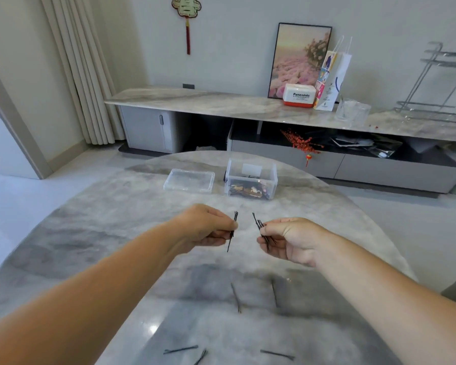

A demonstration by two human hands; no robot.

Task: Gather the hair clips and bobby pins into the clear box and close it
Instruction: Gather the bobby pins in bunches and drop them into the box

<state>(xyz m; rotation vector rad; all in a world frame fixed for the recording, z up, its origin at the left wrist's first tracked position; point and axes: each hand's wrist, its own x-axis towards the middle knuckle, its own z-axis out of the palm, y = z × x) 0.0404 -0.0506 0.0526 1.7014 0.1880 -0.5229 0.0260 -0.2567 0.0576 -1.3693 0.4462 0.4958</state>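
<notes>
Both hands hover over the marble table (103, 227). My left hand (208, 225) pinches a small bunch of black bobby pins (232, 233) that hang downward. My right hand (287, 238) grips another bunch of bobby pins (259, 226), fanned up to the left. The clear box (250, 177) stands open farther back, with brown hair clips inside. Its clear lid (188, 180) lies flat to the left of it. Several loose bobby pins lie on the near part of the table, among them one (236, 297) below my hands and one (181, 349) by the front edge.
Behind the table runs a long low marble cabinet (221, 104) with a framed picture, a tissue box, a paper bag and glasses on it. A curtain hangs at the back left. A metal rack stands at the far right.
</notes>
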